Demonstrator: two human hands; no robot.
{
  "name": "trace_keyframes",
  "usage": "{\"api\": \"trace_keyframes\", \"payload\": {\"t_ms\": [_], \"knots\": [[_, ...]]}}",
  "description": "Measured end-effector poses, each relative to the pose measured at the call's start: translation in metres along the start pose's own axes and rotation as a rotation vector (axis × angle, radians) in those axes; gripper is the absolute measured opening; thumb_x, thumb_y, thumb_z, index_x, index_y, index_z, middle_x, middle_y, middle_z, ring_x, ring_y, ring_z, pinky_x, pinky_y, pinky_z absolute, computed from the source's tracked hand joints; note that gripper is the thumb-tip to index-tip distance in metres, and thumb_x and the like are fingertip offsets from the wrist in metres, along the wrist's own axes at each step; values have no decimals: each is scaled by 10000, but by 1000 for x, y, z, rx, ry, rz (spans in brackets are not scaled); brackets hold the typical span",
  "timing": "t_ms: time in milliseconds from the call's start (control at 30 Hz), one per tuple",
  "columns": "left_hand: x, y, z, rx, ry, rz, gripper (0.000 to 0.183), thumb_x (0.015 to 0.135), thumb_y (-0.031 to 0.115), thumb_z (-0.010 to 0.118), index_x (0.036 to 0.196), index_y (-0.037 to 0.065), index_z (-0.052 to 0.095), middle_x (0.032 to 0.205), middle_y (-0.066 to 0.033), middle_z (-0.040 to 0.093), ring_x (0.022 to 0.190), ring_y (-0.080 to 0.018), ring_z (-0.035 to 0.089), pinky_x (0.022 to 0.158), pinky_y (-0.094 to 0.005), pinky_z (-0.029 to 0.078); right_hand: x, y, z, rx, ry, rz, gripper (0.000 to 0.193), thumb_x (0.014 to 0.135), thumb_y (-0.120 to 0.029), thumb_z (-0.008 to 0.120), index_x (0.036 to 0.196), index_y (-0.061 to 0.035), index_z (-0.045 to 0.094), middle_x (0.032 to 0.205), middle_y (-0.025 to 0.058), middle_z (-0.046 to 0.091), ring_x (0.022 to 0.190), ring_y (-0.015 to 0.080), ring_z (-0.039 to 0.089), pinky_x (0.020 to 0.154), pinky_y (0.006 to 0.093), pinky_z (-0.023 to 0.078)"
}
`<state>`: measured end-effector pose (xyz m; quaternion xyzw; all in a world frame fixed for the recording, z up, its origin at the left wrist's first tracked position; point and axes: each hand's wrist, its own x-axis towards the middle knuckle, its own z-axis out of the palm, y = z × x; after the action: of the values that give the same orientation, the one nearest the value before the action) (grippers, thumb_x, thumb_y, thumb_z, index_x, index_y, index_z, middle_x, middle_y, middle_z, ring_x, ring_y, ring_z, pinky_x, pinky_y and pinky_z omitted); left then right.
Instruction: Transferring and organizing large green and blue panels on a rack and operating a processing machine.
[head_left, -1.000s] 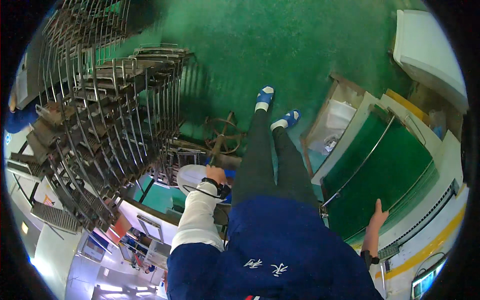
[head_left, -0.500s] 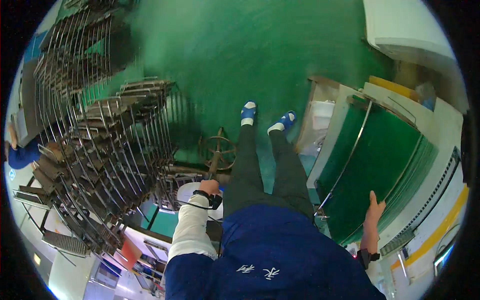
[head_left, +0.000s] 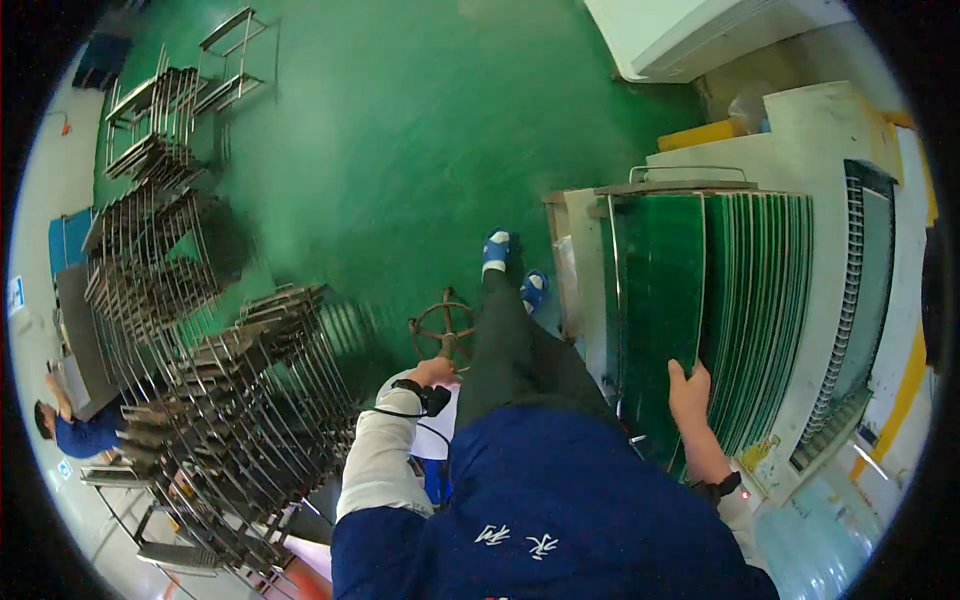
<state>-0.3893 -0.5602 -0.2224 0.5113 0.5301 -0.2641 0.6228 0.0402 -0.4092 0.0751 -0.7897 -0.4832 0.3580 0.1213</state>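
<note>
My left hand (head_left: 435,372) is low at my left side, its fingers curled. Just beyond it is a brown spoked wheel (head_left: 447,330) with a short shaft toward the hand. I cannot tell whether the hand grips that shaft. My right hand (head_left: 690,395) is half curled, thumb apart from the fingers, with nothing visible in it. It appears in front of a green board (head_left: 655,290), near that board's edge; contact cannot be made out. Several more green boards (head_left: 755,310) stand side by side to its right.
Stacked metal-legged stools or frames (head_left: 270,370) crowd the left, with a separate frame (head_left: 235,60) farther off. A person in blue (head_left: 85,435) is at the far left edge. A white cabinet-like object (head_left: 690,40) stands far right. The floor (head_left: 400,130) is green.
My view has turned and my feet have stepped. The green boards now appear farther left and more upright. Both hands keep nearly the same pose; the right one appears farther left.
</note>
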Motion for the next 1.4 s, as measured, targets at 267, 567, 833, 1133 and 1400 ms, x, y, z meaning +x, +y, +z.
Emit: {"api": "trace_keyframes", "payload": {"t_ms": [267,567,833,1133,1400], "knots": [[61,2,-85,131,21,468,281,825,385,555,939,149,656,834,-91,655,843,-325,628,713,-435,505,-1,-10,-4,64,1,95,248,870,-139,572,1038,43,589,913,134,644,829,221,597,771,342,454],[96,5,-109,-246,12,365,368,787,412,592,987,106,642,957,-163,660,928,-372,611,777,-440,485,0,2,-8,45,-6,185,274,849,-174,600,1030,31,602,884,153,649,786,261,612,739,371,464],[53,54,-166,-131,-79,277,366,784,373,591,1017,93,630,982,-186,651,923,-392,613,757,-456,489,3,3,-13,-7,-44,149,260,870,-178,572,1019,34,592,760,136,617,667,207,564,607,367,427],[55,26,-185,82,-299,360,311,792,309,591,990,70,623,949,-156,661,882,-348,627,724,-446,479,-1,2,-6,-78,95,36,204,807,-189,577,871,1,611,809,231,609,758,424,588,663,464,454],[39,21,-232,260,-357,253,306,792,302,592,987,68,623,940,-153,660,877,-341,626,720,-443,477,-6,-5,-9,-8,147,-5,245,800,-180,565,933,12,639,852,246,622,796,430,596,708,468,473]]}}
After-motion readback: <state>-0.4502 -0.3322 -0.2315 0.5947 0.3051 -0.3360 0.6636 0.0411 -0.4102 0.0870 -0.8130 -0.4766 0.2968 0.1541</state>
